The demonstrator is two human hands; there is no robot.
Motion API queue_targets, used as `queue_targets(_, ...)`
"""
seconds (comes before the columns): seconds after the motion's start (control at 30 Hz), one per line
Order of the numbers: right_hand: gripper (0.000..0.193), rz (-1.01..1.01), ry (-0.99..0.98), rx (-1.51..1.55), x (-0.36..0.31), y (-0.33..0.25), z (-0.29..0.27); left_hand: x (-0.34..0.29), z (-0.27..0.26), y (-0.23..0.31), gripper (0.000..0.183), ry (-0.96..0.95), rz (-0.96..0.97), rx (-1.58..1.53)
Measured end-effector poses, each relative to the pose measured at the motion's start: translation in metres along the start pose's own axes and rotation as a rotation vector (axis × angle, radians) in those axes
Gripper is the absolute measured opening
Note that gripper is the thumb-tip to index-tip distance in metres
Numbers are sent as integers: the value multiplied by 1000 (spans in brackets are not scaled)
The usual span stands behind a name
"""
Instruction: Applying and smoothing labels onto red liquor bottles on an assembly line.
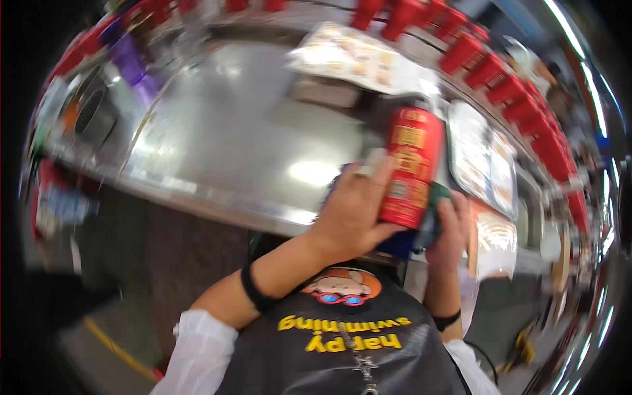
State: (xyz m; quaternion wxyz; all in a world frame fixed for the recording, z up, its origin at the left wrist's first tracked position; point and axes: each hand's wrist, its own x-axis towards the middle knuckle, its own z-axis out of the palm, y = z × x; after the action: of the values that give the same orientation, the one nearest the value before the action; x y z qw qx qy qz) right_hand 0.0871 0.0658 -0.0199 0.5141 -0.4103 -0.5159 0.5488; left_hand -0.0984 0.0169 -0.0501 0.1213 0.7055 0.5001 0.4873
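A tall red can [413,164] with gold markings stands tilted in front of me, above the near edge of the steel counter. My left hand [349,214] presses along its left side, fingers up and thumb near its base. On the right, my right hand [449,227] is closed around something dark green and blue [432,210], perhaps a cloth, against the can's lower right side. More dark blue material shows under the can. Motion blur hides the fingertips' exact contact.
The steel counter [230,125] stretches left, with a purple object [128,59] at its far left. A white illustrated sheet [362,59] lies at the back, and trays with pictured cards [471,148] stand at right. Several red cups [487,69] line the far rim.
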Motion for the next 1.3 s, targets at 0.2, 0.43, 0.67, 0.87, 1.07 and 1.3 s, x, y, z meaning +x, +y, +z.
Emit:
queue_targets(0.2, 17, 94, 11, 283, -13, 7, -6, 5, -7, 6, 104, -82, 88, 170)
queue_targets(0.43, 23, 105, 26, 258, -15, 4, -28, 7, -5, 13, 98, -82, -1, 106)
queue_targets(0.67, 24, -11, -1, 41, -15, -2, -32, 3, -6, 4, 98, -115, -55, -51)
queue_targets(0.87, 58, -702, -160, -750, -5, -2, -22, 6, -10, 10, 80, -73, 185, 270)
queue_targets(1.07, 57, -745, -308, -934, -13, -3, -17, 6, -8, 9, 67, -54, 229, 264)
queue_targets(1.3, 57, -520, -174, -583, -14, -8, -26, 6, -11, 12, 66, -110, 213, 292)
